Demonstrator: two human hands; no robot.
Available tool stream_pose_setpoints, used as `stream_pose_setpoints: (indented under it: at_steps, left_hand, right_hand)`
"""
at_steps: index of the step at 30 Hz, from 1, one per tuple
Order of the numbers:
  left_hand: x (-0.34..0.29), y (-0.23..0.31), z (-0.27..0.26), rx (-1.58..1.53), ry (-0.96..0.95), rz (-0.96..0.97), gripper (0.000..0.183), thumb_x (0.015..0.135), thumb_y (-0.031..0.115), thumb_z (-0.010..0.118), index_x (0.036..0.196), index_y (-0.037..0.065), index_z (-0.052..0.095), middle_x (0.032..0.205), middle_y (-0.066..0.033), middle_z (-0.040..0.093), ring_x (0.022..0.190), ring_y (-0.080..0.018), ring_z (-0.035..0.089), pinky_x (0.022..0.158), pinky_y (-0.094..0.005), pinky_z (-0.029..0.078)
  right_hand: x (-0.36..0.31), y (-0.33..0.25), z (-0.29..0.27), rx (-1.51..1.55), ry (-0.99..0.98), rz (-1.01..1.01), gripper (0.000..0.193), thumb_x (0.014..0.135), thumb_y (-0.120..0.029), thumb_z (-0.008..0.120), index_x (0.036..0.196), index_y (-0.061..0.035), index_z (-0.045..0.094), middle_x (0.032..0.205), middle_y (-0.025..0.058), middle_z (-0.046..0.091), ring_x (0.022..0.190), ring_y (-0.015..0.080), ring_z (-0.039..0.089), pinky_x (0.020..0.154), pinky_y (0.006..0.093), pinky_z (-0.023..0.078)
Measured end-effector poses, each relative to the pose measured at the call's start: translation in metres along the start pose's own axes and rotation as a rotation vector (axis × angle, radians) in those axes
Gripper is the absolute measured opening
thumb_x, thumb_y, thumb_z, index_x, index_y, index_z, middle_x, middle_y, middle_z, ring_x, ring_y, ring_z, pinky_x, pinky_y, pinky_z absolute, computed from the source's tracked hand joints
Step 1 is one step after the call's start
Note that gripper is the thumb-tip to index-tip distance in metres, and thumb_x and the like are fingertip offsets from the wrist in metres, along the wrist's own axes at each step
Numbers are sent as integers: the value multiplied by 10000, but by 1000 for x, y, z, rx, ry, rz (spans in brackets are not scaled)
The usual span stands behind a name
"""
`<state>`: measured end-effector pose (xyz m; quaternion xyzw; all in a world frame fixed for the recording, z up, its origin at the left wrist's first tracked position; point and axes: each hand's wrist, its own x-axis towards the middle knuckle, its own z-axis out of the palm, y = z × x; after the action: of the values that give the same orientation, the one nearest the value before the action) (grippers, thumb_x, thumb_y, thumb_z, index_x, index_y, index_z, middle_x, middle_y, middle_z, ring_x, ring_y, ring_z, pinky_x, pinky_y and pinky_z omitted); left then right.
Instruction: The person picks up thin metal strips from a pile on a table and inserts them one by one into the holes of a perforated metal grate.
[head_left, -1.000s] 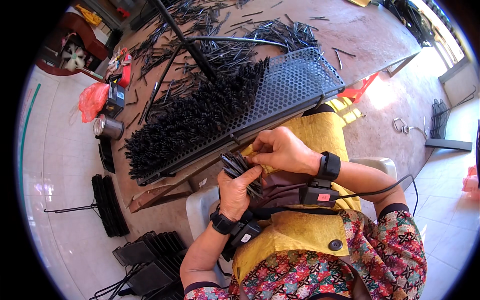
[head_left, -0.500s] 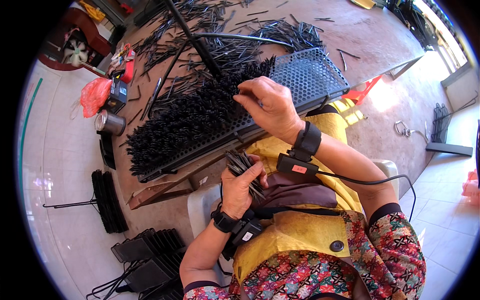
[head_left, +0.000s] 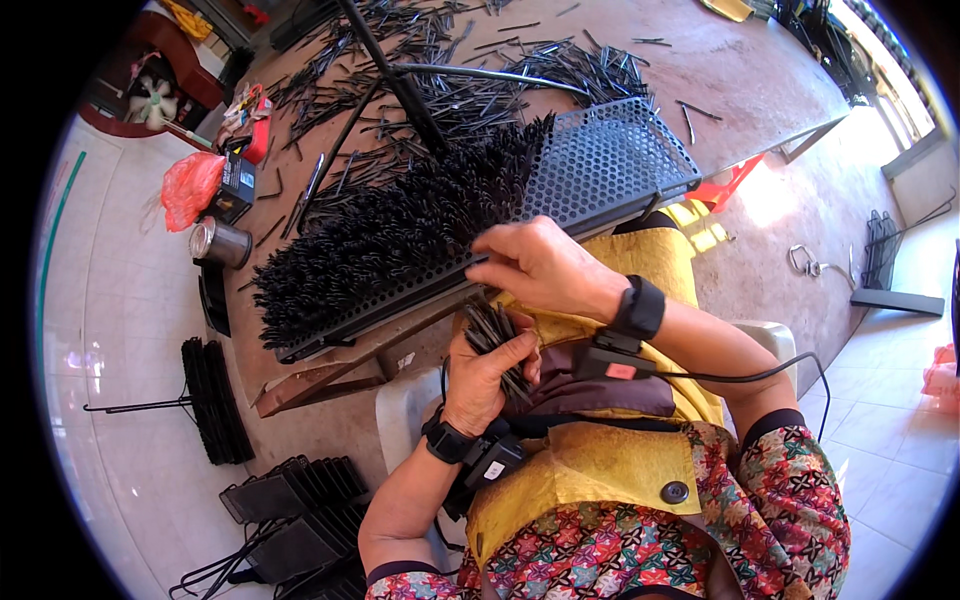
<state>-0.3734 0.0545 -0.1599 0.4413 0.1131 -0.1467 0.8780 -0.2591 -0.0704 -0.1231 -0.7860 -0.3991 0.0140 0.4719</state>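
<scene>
A bundle of thin dark bristle strips (head_left: 488, 330) is gripped in my left hand (head_left: 480, 380), low in front of the yellow apron. Just above the bundle's top ends hovers my right hand (head_left: 550, 268), its fingers bent and the thumb apart from them, with nothing visible between. Beyond it lies a tilted black perforated board (head_left: 610, 150). Dense black bristle tufts (head_left: 390, 220) stand up from the board's left and middle part, while bare holes show at its right end and along the near edge.
Many loose dark strips (head_left: 570, 70) are scattered over the brown table (head_left: 740, 80). A black metal rod frame (head_left: 395, 90) rises behind the board. At left are a tin can (head_left: 220, 245) and a red plastic bag (head_left: 190, 190). Black brush heads (head_left: 300, 520) are stacked on the floor.
My right hand has moved down and back from over the tufts to beside the bundle, its thumb and fingers parting. My left hand keeps its grip, barely moved.
</scene>
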Motion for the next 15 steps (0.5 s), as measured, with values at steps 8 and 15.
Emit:
stream_pose_setpoints:
  at_steps: [8, 15]
  left_hand:
    - [0, 2, 6, 57, 29, 15, 229, 854, 110, 604, 1042, 11, 518, 756, -120, 587, 613, -201, 585, 507, -305, 492]
    - [-1, 3, 11, 28, 96, 50, 158, 870, 120, 588, 976, 35, 509, 770, -114, 605, 627, -188, 605, 494, -269, 497]
  right_hand:
    - [-21, 0, -15, 276, -45, 300, 152, 811, -93, 619, 861, 49, 598, 674, 74, 615, 591, 103, 571, 530, 256, 454]
    - [-30, 1, -14, 687, 16, 466, 104, 841, -63, 604, 887, 29, 587, 725, 34, 611, 622, 65, 558, 542, 203, 456]
